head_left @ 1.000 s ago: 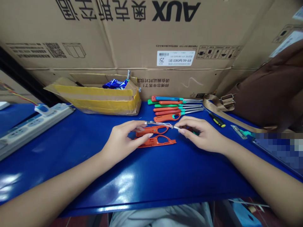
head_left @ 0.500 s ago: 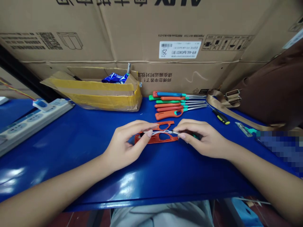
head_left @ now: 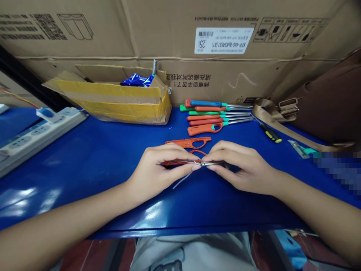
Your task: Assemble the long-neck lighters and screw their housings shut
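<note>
My right hand (head_left: 244, 165) pinches a thin metal lighter tube (head_left: 208, 163) between thumb and fingers. Against the tube's left end, my left hand (head_left: 158, 167) is closed on thin wires (head_left: 180, 182), one pale strand of which hangs down below the thumb. Just beyond my fingers lies one orange lighter handle half (head_left: 184, 143), its inner side up. A second orange half (head_left: 199, 153) is mostly covered by my left hand. The far part of the tube is hidden by my right hand.
Several assembled long-necked lighters (head_left: 207, 113) lie in a row behind my hands. Right of them are a screwdriver (head_left: 270, 133), a box cutter (head_left: 299, 148) and a strap (head_left: 304, 139). A taped carton (head_left: 124, 109) and a power strip (head_left: 36, 135) are at left.
My fingertips have come closer together at the tube's end. My left hand has shifted right along the wires, and a pale strand now hangs below it. The view has tilted down.
</note>
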`<state>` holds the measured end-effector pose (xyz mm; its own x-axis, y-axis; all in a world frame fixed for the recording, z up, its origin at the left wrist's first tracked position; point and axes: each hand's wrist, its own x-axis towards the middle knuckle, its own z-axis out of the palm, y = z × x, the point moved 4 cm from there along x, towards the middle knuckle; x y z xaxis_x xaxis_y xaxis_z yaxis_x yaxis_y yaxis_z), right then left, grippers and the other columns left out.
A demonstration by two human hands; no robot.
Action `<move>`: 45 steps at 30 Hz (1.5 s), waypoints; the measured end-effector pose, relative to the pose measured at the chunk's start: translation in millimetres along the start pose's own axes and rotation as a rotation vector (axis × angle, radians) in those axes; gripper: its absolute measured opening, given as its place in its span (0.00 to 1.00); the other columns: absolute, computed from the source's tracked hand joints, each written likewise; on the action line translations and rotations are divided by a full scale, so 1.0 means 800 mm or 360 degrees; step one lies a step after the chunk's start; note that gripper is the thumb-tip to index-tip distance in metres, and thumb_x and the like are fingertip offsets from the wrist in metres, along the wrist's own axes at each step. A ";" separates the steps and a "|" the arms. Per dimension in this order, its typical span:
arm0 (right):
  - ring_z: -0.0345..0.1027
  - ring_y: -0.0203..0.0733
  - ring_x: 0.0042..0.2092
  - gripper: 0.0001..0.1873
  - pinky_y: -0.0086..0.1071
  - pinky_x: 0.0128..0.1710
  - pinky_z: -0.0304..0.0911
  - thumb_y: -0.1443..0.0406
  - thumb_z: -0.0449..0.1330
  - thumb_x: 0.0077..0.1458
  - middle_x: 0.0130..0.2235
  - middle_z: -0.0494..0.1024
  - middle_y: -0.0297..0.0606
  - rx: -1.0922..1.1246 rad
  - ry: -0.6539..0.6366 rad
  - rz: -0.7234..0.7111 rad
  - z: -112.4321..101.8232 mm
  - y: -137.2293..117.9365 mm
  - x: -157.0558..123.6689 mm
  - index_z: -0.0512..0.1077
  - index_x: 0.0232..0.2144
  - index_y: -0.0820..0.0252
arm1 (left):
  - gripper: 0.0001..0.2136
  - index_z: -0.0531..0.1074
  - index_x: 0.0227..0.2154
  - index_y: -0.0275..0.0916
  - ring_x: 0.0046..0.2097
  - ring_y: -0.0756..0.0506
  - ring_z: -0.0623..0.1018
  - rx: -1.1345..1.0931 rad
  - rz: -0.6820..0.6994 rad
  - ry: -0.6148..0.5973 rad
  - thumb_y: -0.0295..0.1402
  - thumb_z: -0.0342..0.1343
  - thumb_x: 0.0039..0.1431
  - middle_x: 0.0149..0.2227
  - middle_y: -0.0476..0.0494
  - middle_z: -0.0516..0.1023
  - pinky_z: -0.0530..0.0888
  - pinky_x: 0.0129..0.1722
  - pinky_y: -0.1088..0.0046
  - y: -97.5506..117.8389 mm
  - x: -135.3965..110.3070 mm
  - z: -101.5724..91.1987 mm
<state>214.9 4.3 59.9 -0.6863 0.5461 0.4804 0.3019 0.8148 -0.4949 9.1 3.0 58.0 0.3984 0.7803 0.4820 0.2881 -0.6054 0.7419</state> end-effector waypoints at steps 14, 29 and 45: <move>0.75 0.40 0.45 0.11 0.32 0.44 0.71 0.68 0.56 0.67 0.44 0.80 0.39 -0.0125 -0.0001 0.0048 0.007 0.004 -0.003 0.74 0.49 0.55 | 0.04 0.83 0.36 0.38 0.36 0.49 0.84 -0.0015 -0.0162 -0.0037 0.31 0.64 0.62 0.36 0.47 0.87 0.80 0.38 0.79 -0.005 0.001 0.009; 0.75 0.39 0.42 0.11 0.31 0.42 0.68 0.65 0.54 0.69 0.44 0.81 0.39 -0.0203 -0.0004 0.0307 -0.014 0.037 -0.005 0.74 0.49 0.57 | 0.15 0.81 0.46 0.35 0.28 0.52 0.74 -0.0029 -0.0376 -0.0240 0.40 0.61 0.63 0.34 0.44 0.83 0.71 0.27 0.77 -0.025 -0.002 0.012; 0.74 0.37 0.52 0.17 0.30 0.54 0.66 0.69 0.54 0.69 0.51 0.81 0.39 0.0104 -0.0116 0.0138 -0.011 0.039 -0.003 0.74 0.56 0.54 | 0.12 0.82 0.42 0.37 0.39 0.45 0.85 -0.0201 -0.0512 0.0129 0.37 0.66 0.59 0.39 0.44 0.86 0.81 0.40 0.74 -0.043 0.006 -0.006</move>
<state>231.7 29.9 49.3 -0.7064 0.5963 0.3813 0.3201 0.7496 -0.5793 -3.6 28.4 36.9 0.2326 0.9410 0.2459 0.2755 -0.3062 0.9112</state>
